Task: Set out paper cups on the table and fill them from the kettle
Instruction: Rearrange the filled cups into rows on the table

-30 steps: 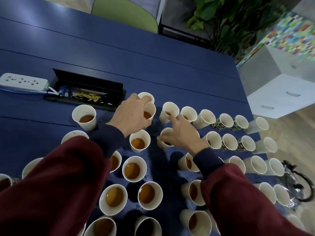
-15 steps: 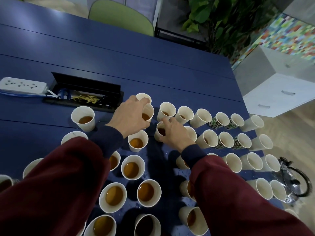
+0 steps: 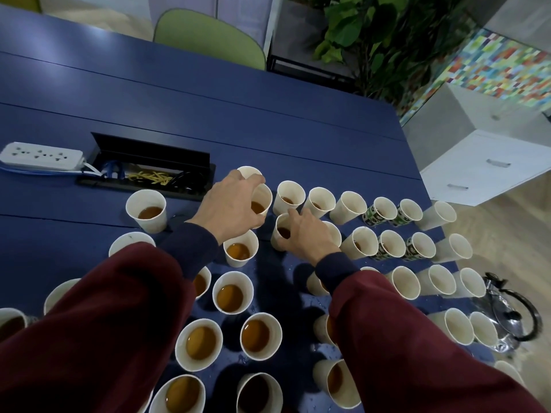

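The cup in the back row [image 3: 264,198], partly filled with brown tea, sits inside the left hand [image 3: 229,204], whose grip is wrapped round its near wall just below the rim. Just beside it, a little nearer, a second cup [image 3: 281,229] is pinched between the thumb and fingers of the right hand [image 3: 304,234]. A second ago that right hand lay spread across the cup's mouth. Since then it has slid to the side and closed on the wall, while the left hand has kept its hold. I read this as tidying: two poured cups being nudged into line, not more pouring.

Around them the paper cups [image 3: 229,293] crowd the near half of the blue counter [image 3: 268,114], which is speckled with spilled drops. Those on the left hold tea, while several on the right [image 3: 459,326] look empty. The glass kettle [image 3: 512,317] stands untouched at the counter's right edge, well apart from both hands, so filling seems unfinished.

Four green-printed cups [image 3: 377,213] carry a checked pattern, but any lettering is too small to read. A white power strip [image 3: 38,155] lies by the open cable box [image 3: 149,174]; I can make out no brand on it.
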